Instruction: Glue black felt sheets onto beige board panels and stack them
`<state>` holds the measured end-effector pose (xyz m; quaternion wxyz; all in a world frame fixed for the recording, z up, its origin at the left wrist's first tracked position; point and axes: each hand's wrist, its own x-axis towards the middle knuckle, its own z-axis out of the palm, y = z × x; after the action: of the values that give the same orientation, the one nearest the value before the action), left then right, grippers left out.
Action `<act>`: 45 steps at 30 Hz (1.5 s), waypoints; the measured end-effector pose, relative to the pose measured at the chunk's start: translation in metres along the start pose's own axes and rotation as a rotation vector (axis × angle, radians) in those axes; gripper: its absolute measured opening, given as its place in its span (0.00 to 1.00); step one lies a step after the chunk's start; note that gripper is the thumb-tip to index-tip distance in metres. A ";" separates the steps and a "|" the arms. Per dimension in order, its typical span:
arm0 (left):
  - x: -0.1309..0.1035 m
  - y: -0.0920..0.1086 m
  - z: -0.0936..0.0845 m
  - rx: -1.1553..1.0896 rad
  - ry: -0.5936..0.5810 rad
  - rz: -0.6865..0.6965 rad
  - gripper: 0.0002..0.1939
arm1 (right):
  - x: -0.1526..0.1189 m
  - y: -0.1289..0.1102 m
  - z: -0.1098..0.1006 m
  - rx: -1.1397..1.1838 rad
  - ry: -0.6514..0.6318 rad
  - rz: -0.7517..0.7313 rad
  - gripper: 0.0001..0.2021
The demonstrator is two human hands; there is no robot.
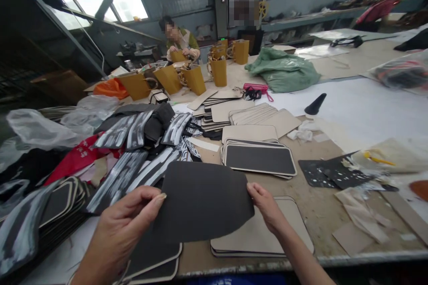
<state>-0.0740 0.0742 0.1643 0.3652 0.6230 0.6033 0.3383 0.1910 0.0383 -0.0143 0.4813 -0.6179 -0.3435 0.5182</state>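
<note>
While my left hand [129, 220] pinches one side of a dark sheet [207, 200], my right hand [265, 205] pinches the opposite side, so the grip of each is closed on its edge. I hold the sheet above the near edge of the table [321, 213], partly over a stack of beige panels [290, 227] and some dark panels with pale borders [157, 256]. Just beyond it lies another pile, topped by a black panel with a beige rim [259, 158]. To its left are white-streaked dark pieces [137, 129]; farther off stand mustard-coloured bags [192, 79], a green plastic bundle [284, 70] and a seated person [182, 44].
</note>
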 end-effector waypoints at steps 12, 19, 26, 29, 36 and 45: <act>-0.041 -0.150 0.144 0.068 -0.273 -0.174 0.17 | -0.084 0.070 -0.125 -1.080 0.383 -0.309 0.20; -0.041 -0.157 0.153 0.278 -0.261 -0.163 0.13 | -0.067 0.070 -0.125 -1.111 0.334 -0.267 0.18; -0.042 -0.163 0.158 0.375 -0.267 -0.170 0.12 | -0.052 0.080 -0.125 -1.213 0.280 -0.220 0.17; -0.042 -0.162 0.159 0.387 -0.270 -0.172 0.12 | -0.050 0.081 -0.126 -1.267 0.259 -0.165 0.16; -0.041 -0.161 0.159 0.424 -0.289 -0.154 0.13 | -0.050 0.083 -0.126 -1.294 0.297 -0.129 0.15; -0.042 -0.165 0.163 0.485 -0.273 -0.112 0.12 | -0.050 0.090 -0.124 -1.297 0.353 -0.202 0.13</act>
<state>-0.0188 0.0251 -0.0592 0.3013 0.6978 0.6454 0.0763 0.2931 -0.0639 -0.0842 0.1081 -0.8219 -0.5570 0.0511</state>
